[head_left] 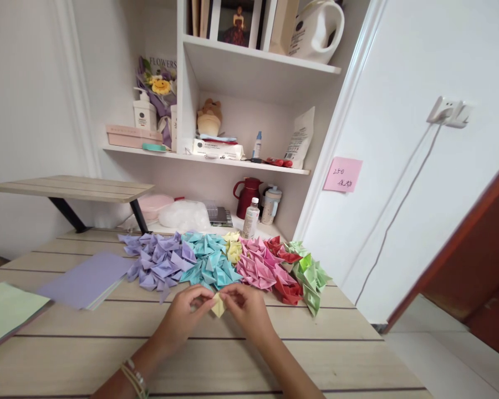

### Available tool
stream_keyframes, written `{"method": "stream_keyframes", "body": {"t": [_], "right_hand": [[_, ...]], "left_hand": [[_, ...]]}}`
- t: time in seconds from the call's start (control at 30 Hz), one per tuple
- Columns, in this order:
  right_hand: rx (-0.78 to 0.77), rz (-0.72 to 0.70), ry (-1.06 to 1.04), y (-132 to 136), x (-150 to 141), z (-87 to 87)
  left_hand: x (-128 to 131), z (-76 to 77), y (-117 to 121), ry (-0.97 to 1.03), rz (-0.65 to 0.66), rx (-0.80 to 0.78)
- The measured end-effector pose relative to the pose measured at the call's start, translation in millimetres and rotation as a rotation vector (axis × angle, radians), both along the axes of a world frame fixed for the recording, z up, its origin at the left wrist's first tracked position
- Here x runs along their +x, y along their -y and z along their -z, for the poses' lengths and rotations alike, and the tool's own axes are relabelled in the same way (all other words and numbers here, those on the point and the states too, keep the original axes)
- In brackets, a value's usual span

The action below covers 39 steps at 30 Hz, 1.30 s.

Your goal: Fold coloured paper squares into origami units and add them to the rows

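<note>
Between my two hands is a small piece of folded yellow origami paper (218, 308), shaped like a diamond with a crease down its middle. My left hand (190, 310) pinches its left side between thumb and fingers. On the right side, my right hand (245, 307) pinches it the same way. Just beyond my fingertips lie heaps of folded paper pieces: purple ones (160, 260), blue ones (212, 266), a few yellow ones (233, 249), pink ones (258, 263), red ones (289, 289) and green ones (314, 280).
Purple paper sheets (85, 277) and green sheets (10, 313) lie at the left of the slatted table (249, 360). Behind, a bottle (250, 219), a red jug (248, 197) and a cup (271, 204) stand under a shelf (216, 160). A small raised stand (75, 187) is at the left.
</note>
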State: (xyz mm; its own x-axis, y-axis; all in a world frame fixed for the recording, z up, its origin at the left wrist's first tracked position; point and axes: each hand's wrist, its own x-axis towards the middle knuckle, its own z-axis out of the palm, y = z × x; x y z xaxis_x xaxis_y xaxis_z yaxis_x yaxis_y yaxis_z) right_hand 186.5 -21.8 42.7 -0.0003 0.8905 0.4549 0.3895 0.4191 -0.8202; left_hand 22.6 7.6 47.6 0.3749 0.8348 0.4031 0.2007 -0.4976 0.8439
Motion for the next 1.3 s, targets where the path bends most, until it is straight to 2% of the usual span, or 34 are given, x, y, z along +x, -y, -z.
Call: {"method": "stream_keyframes", "body": {"t": [0.07, 0.17, 0.27, 0.37, 0.43, 0.57, 0.73, 1.0, 1.17, 1.3], "right_hand": [[-0.011, -0.003, 0.047, 2, 0, -1.7], [0.042, 0.063, 0.23, 6, 1, -6.3], [0.047, 0.102, 0.299, 9, 3, -9.6], [-0.023, 0.07, 0.206, 8, 4, -8.6], [-0.063, 0.001, 0.107, 6, 3, -5.4], [-0.176, -0.096, -0.115, 2, -4, 4.5], [-0.354, -0.158, -0.347, 1, -18, 13.3], [-0.151, 0.008, -0.225, 6, -25, 8.0], [-0.022, 0.029, -0.09, 9, -26, 7.4], [0.037, 0.022, -0.055, 12, -29, 8.9]], "left_hand": [[-2, 0.1, -1, -0.048, 0.0, 0.056], [-4, 1.3, -1, -0.123, 0.011, 0.168], [-4, 0.9, 0, -0.142, 0.017, 0.198], [-2, -0.6, 0, -0.073, -0.008, 0.128], [0, 0.1, 0, 0.009, -0.03, 0.038], [6, 9.7, 0, 0.192, -0.101, -0.156], [10, 25.5, -2, 0.332, -0.213, -0.171], [8, 26.7, -6, 0.361, -0.263, -0.176], [9, 24.6, -4, 0.394, -0.296, -0.155], [7, 23.8, -6, 0.386, -0.372, -0.099]]}}
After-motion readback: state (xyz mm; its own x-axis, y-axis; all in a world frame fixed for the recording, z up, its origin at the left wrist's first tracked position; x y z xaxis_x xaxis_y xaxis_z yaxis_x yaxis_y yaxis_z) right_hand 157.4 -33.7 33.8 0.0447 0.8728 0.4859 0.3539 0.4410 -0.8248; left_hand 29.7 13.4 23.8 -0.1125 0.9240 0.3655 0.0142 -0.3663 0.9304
